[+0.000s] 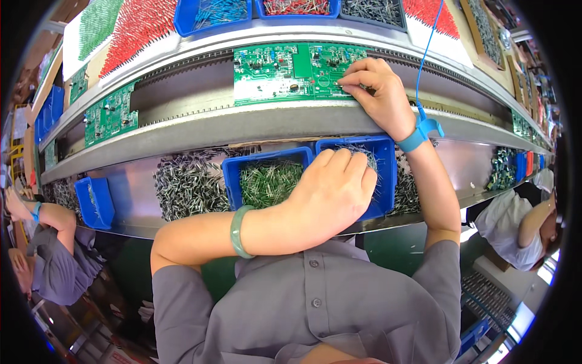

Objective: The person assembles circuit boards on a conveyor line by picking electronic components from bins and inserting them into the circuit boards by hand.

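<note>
My right hand (380, 94) is over the right part of a green circuit board (262, 91) on the rail line. Its thumb and forefinger are pinched together close to the board's surface; whatever is between them is too small to name. My left hand (335, 193), its wrist in a green bangle (237, 233), is curled closed above the right blue bin (388, 182). Thin-leaded parts show in that bin behind the knuckles, and the fingertips are hidden. Beside it, a second blue bin (233, 182) holds green thin-leaded components (270, 184).
A blue wrist strap (414, 141) with its cord (422, 67) runs upward from my right wrist. Loose components (188, 185) lie heaped left of the bins. Another circuit board (112, 115) sits farther left on the rails. Co-workers sit at both sides.
</note>
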`<state>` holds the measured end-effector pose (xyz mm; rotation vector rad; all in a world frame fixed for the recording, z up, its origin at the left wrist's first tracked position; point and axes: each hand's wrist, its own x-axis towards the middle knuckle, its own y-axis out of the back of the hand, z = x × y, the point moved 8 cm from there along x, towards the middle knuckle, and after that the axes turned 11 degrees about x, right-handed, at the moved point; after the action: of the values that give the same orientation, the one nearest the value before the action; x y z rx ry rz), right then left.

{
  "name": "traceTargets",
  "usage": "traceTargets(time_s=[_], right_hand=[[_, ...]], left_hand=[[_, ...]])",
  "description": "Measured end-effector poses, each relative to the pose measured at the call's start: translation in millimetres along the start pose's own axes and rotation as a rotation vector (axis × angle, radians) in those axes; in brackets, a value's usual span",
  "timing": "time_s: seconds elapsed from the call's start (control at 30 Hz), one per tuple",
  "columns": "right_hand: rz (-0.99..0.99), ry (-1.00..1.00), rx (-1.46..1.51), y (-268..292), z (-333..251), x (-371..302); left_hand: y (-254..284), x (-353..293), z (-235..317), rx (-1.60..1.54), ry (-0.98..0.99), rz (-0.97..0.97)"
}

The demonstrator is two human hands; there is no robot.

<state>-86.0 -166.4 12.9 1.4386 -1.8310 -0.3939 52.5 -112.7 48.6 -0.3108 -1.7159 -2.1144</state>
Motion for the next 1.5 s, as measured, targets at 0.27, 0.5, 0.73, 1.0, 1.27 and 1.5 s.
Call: traceTargets(time_s=[0.27,0.5,0.73,1.0,1.27,1.5], right_hand=[[-0.187,-0.156,0.301,-0.1,-63.5,-8.5],[-0.369,-0.024,0.281,-39.2,-100.4,-6.5],[-0.349,0.022,0.23,-51.5,-114.5,-1.6],[-0.219,0.282,-0.055,-48.7,-142.2,-10.3],[-0.219,0.055,0.369,-47.3,-125.8,-5.3],[-0.311,0.021,0.366,-53.5,-113.9,10.2]], left_hand=[[24.6,-26.4,-64.0,-0.115,0.116,-0.061],[41.1,-53.9,-84.8,-0.373,0.375,0.123],[11.5,-82.3,-115.6,-1.175,0.782,0.124],[14.3,-83.0,-120.5,-1.28,0.831,0.066],[6.2,-76.1,-114.9,-1.363,0.714,-0.033],[5.8,-80.7,-122.7,-1.305,0.812,-0.04]])
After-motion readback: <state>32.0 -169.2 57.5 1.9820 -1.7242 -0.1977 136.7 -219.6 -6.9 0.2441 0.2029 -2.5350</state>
